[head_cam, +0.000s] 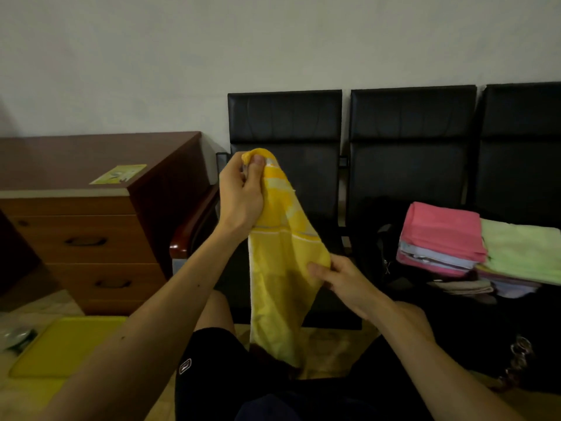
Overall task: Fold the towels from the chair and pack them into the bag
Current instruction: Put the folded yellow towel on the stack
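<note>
Head view: the yellow towel [282, 268] hangs lengthwise in the air in front of the black chair [285, 117], and its lower end reaches down between the person's knees. The left hand [239, 199] holds it up, fingers [236, 165] clenched on the bunched top corner. The right hand [343, 281] pinches the side edge lower down. A stack of folded towels [440, 235], pink and green on top, sits on the next seat to the right. It rests over a dark shape that is probably the bag [391, 268], though it is too dark to be sure.

The top corner is crumpled rather than spread, so a fold started from this grip would likely come out skewed, with uneven edges. The loose lower end could also trail onto the floor if the towel is lowered carelessly. The stack leans a little, and a rough placement might tip it.

A yellow sticker [118, 174] lies on the wooden cabinet [85, 232], its print too blurred to read. The small white badge on the black shorts [185, 366] is also illegible.
</note>
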`<state>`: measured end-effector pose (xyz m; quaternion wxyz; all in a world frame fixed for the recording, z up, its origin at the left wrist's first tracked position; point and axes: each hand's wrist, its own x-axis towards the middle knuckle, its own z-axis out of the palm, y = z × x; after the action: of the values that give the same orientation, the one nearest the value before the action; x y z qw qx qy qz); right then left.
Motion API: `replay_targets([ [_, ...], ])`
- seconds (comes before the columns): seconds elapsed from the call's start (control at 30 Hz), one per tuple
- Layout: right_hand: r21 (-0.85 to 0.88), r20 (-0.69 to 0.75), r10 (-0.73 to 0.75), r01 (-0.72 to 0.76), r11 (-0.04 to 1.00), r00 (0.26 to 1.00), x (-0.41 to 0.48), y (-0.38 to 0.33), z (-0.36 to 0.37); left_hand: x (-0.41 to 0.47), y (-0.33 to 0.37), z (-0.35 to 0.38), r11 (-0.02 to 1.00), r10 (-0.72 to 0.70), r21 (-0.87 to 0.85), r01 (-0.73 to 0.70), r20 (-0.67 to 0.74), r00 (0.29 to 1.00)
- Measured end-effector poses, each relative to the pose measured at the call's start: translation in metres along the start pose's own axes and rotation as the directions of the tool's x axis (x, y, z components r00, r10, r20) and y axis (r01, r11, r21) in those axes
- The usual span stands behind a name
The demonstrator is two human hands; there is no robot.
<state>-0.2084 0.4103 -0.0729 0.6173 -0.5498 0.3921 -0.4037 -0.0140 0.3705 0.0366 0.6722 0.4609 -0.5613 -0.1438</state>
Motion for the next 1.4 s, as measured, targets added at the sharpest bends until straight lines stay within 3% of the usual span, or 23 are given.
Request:
replay_targets([
  [0.1,0.238,0.015,-0.016,0.012,0.971,1.0,-0.003,-0.028,-0.003,0.023,-0.023,-0.02,0.974,-0.07,0.205,0.09,-0.105,0.992],
  [0.17,0.287,0.031,-0.038,0.028,0.957,0.999,-0.008,-0.049,-0.002,0.031,-0.041,-0.027,0.921,-0.257,0.271,0.281,-0.119,0.959],
  [0.2,0.285,0.038,-0.05,0.037,0.958,0.998,-0.01,-0.059,0.0,0.031,-0.048,-0.027,0.893,-0.388,0.21,0.398,-0.088,0.917],
  [0.27,0.261,0.036,-0.063,0.051,0.964,0.997,-0.012,-0.074,0.007,0.021,-0.049,-0.025,0.761,-0.646,-0.034,0.648,0.052,0.762],
  [0.33,0.244,0.017,-0.075,0.069,0.967,0.997,-0.013,-0.081,0.012,0.004,-0.043,-0.027,0.57,-0.756,-0.188,0.8,0.261,0.6],
  [0.4,0.256,-0.016,-0.081,0.083,0.963,0.997,-0.012,-0.084,0.015,-0.016,-0.038,-0.031,0.437,-0.717,-0.273,0.857,0.469,0.515],
  [0.43,0.269,-0.029,-0.084,0.089,0.959,0.996,-0.011,-0.085,0.016,-0.026,-0.04,-0.032,0.387,-0.669,-0.33,0.861,0.543,0.508],
  [0.53,0.328,-0.066,-0.113,0.129,0.936,0.991,-0.009,-0.09,0.016,-0.058,-0.051,-0.029,0.308,-0.589,-0.409,0.859,0.627,0.51],
  [0.7,0.378,-0.141,-0.094,0.142,0.915,0.985,-0.007,-0.095,0.012,-0.097,-0.054,-0.02,0.164,-0.43,-0.321,0.933,0.828,0.361],
  [0.77,0.377,-0.152,-0.073,0.126,0.918,0.986,-0.007,-0.095,0.01,-0.101,-0.05,-0.019,0.212,-0.403,-0.281,0.936,0.848,0.346],
  [0.93,0.266,-0.143,0.032,0.008,0.964,0.989,-0.004,-0.091,0.003,-0.098,-0.041,-0.023,0.367,-0.537,-0.152,0.918,0.772,0.342],
  [1.07,0.149,-0.188,0.031,-0.003,0.989,0.982,-0.002,-0.088,-0.007,-0.092,-0.037,-0.031,0.49,-0.563,-0.153,0.858,0.696,0.446],
  [1.17,0.001,-0.248,-0.064,0.067,0.998,0.967,-0.003,-0.081,-0.01,-0.087,-0.033,-0.038,0.597,-0.548,-0.166,0.785,0.631,0.55],
  [1.23,-0.001,-0.265,-0.118,0.122,0.992,0.957,-0.002,-0.078,-0.012,-0.085,-0.027,-0.038,0.629,-0.522,-0.171,0.758,0.63,0.575],
  [1.33,0.151,-0.18,-0.086,0.114,0.982,0.98,-0.004,-0.068,-0.014,-0.077,-0.015,-0.034,0.642,-0.493,-0.2,0.74,0.632,0.598],
  [1.4,0.136,-0.015,0.055,-0.052,0.989,0.998,-0.008,-0.047,-0.008,-0.067,-0.011,-0.034,0.626,-0.499,-0.228,0.745,0.617,0.608],
])
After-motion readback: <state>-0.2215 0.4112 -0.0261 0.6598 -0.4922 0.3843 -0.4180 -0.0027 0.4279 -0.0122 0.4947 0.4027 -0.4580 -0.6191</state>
